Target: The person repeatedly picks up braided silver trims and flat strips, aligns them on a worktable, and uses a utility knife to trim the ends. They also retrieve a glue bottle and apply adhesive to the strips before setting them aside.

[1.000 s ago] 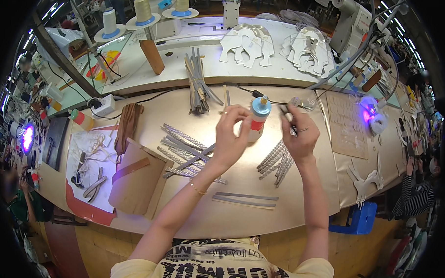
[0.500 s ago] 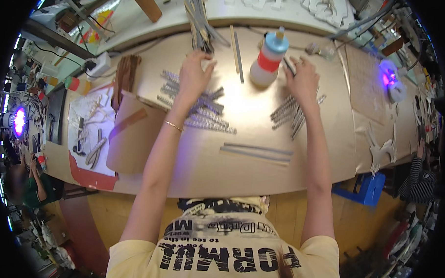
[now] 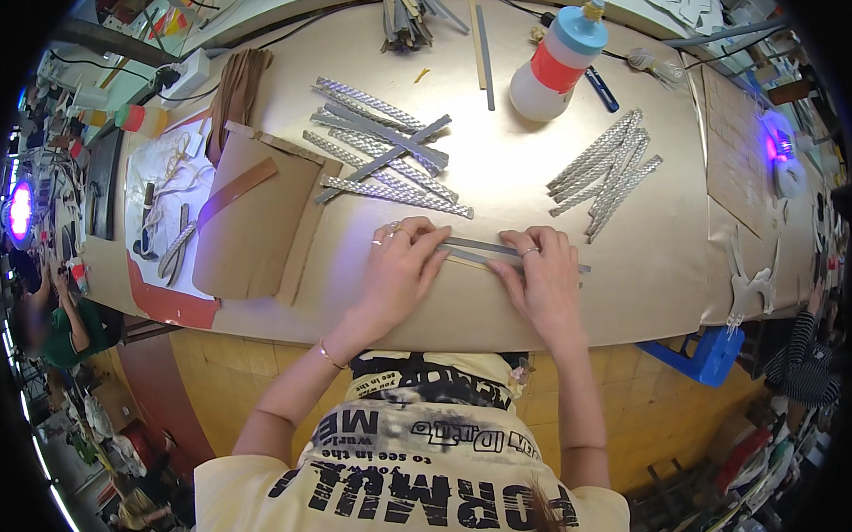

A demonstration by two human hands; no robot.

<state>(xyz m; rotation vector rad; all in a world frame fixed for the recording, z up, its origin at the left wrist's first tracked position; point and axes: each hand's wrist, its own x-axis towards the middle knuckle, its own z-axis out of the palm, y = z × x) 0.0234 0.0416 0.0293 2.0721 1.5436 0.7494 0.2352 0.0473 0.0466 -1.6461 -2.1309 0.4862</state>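
Observation:
My left hand (image 3: 400, 265) and my right hand (image 3: 541, 275) rest side by side on two long grey flat strips (image 3: 478, 248) lying near the front edge of the tan worktable (image 3: 632, 283). The fingertips of both hands press on the strips, the left on their left end, the right near their middle. Neither hand is closed around anything. A loose heap of silver braided strips (image 3: 383, 147) lies beyond my left hand. Another bundle of braided strips (image 3: 606, 169) lies beyond my right hand.
A white bottle with a red band and blue cap (image 3: 557, 64) stands at the back. A curved brown cardboard sheet (image 3: 254, 218) lies at the left beside a white paper with tools (image 3: 170, 205). A purple lamp (image 3: 775, 147) glows at the right. A blue stool (image 3: 705, 351) stands below the table edge.
My hands left the bottle and the far strips and came back toward me. They now press on the grey strips at the front edge. The view tilted further down.

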